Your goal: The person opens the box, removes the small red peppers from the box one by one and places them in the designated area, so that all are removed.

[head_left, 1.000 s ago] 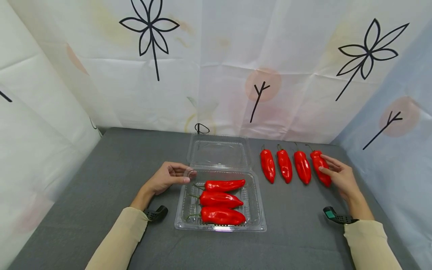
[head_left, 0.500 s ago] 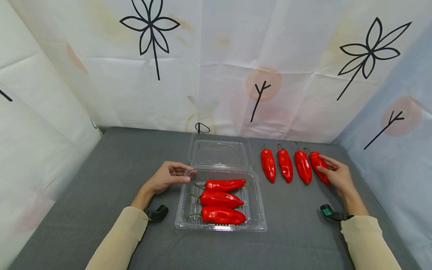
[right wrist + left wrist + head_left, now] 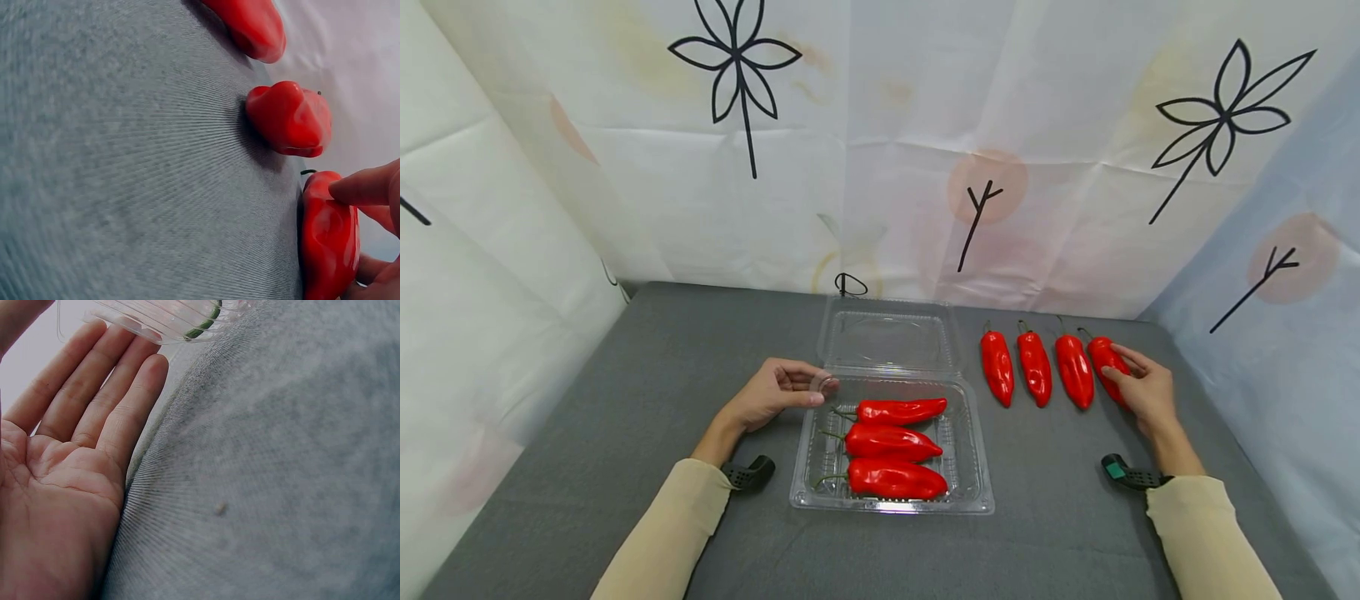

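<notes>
My left hand (image 3: 775,393) is at the back left corner of a clear plastic clamshell container (image 3: 970,467). In the left wrist view its fingers (image 3: 94,394) are fairly straight, with the tips against the container's wall. Three long red peppers lie crosswise inside: a back one (image 3: 901,411), a middle one (image 3: 891,442) and a front one (image 3: 897,480). My right hand (image 3: 1150,392) holds the rightmost pepper (image 3: 1105,358) of a row on the cloth, thumb on one side and fingers on the other. The right wrist view shows this pepper (image 3: 328,244) between them.
Three more red peppers lie left of the held one: a near one (image 3: 1074,371), a middle one (image 3: 1034,367) and a far one (image 3: 997,367). The container's lid (image 3: 887,337) lies folded back. Grey cloth (image 3: 1045,517) covers the table; fabric walls (image 3: 895,183) enclose it.
The right wrist and forearm have swung left while the right hand stays at the rightmost pepper, which has shifted slightly left. The left hand and container have not visibly moved.
</notes>
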Available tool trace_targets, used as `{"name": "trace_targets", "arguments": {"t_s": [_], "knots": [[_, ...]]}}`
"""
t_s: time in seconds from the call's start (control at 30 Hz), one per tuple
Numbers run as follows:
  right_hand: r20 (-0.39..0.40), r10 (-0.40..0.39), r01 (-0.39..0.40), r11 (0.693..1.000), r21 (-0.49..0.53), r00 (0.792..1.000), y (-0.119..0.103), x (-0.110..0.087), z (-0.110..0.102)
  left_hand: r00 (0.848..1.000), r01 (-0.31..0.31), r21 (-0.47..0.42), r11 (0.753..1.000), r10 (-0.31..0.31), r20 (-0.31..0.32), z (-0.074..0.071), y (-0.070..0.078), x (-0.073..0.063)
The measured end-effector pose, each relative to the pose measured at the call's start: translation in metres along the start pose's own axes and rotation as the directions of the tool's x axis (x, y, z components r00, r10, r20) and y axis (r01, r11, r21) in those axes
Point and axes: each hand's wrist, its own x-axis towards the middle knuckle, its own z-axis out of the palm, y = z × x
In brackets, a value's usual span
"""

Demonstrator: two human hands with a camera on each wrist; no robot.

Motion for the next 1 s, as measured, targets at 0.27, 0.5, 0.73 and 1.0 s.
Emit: {"name": "trace_targets", "arguments": {"t_s": [0.27, 0.5, 0.73, 1.0], "knots": [[-0.023, 0.031, -0.030, 0.999, 0.035, 0.999, 0.0028, -0.0003, 0.0029, 1.000, 0.001, -0.004, 1.000, -0.001, 0.002, -0.0004, -0.0008, 0.0001], [-0.054, 0.007, -0.005, 0.999, 0.043, 0.999, 0.0027, -0.0023, 0.0053, 1.000, 0.000, 0.000, 1.000, 0.000, 0.001, -0.0005, -0.0015, 0.0006], [-0.080, -0.008, 0.012, 0.998, 0.057, 0.997, 0.0025, -0.0029, 0.0070, 1.000, -0.006, -0.005, 1.000, 0.006, 0.006, -0.0006, -0.0015, 0.0008], [-0.079, -0.002, 0.008, 0.997, 0.080, 0.997, 0.0023, -0.0033, 0.0056, 1.000, -0.004, -0.015, 1.000, 0.004, 0.007, -0.0007, -0.0014, 0.0008]]}}
